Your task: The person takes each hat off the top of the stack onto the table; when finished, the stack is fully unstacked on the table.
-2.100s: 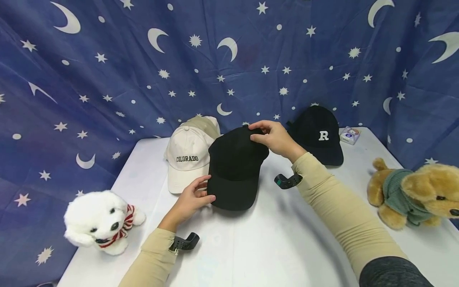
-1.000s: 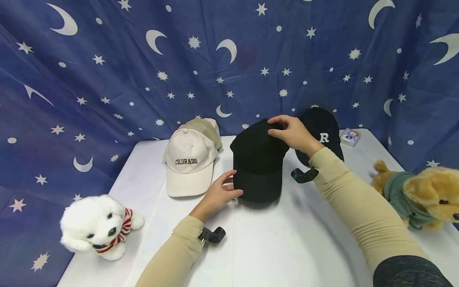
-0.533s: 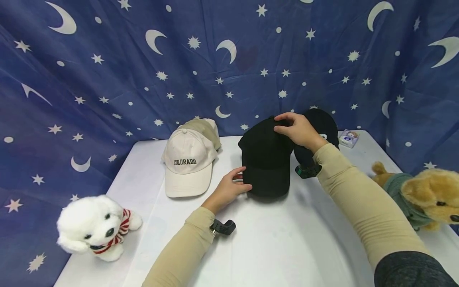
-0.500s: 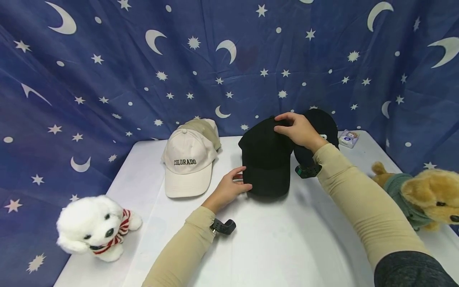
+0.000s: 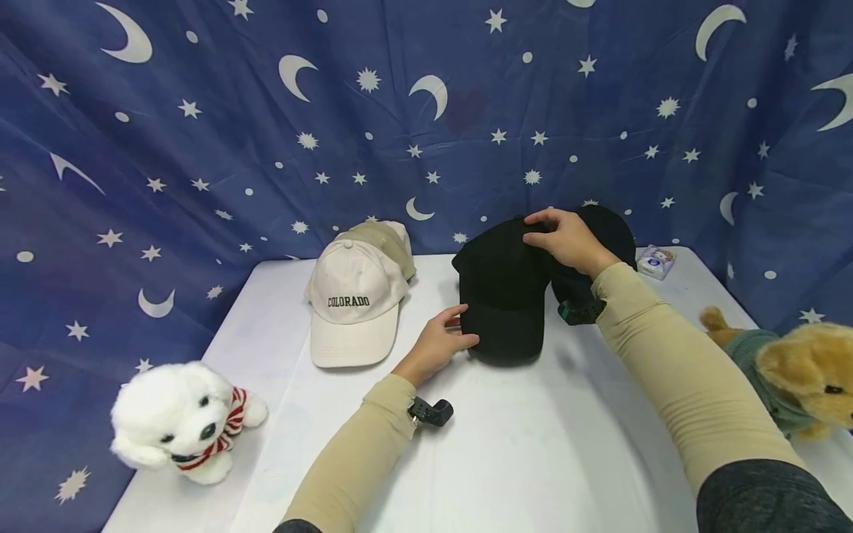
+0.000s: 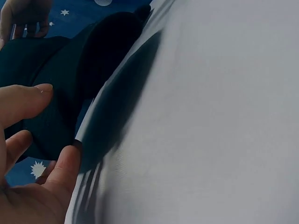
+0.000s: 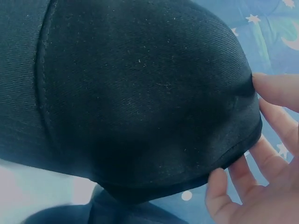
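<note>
Cap (image 5: pixel 503 281), plain black, gripped at brim by left hand (image 5: pixel 436 343), at crown by right hand (image 5: pixel 568 238); second black cap (image 5: pixel 611 235) partly hidden behind.

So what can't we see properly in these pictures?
Head view:
Khaki cap: mostly hidden behind the cream COLORADO cap.
Rear black baseball cap: partly hidden by the right hand and held black baseball cap.
Golden plush dog: muzzle tip cut off by the right edge.
Small packet: print too small to read.
</note>
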`<state>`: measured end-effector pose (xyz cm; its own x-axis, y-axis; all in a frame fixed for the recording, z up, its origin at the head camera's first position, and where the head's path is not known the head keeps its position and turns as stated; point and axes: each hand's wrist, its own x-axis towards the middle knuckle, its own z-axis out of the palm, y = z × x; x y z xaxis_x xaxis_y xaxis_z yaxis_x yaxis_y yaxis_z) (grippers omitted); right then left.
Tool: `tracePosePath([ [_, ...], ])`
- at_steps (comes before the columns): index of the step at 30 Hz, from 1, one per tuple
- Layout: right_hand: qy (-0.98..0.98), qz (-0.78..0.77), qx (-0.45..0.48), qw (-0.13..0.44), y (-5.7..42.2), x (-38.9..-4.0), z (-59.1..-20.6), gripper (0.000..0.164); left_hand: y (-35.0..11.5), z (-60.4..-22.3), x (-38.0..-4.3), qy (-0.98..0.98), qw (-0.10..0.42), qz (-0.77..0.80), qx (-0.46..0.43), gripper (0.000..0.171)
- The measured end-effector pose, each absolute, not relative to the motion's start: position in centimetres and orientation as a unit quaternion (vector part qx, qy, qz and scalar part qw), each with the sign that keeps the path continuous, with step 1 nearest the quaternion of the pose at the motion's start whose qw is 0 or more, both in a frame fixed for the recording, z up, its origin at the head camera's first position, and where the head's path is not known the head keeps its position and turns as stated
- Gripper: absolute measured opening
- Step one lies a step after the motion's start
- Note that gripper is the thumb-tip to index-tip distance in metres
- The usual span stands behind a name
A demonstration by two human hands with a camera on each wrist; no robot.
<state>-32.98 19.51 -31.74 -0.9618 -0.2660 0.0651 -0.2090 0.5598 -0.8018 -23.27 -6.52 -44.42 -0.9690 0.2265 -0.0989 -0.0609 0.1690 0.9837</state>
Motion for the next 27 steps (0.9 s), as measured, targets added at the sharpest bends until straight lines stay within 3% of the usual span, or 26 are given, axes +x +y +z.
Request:
tracePosePath([
  [27, 0.879, -0.460, -0.122, 0.016, 18.9, -36.3, -31.9, 0.045, -4.9, -43.9, -27.0, 0.794, 0.108, 0.599, 0.020, 0.071],
])
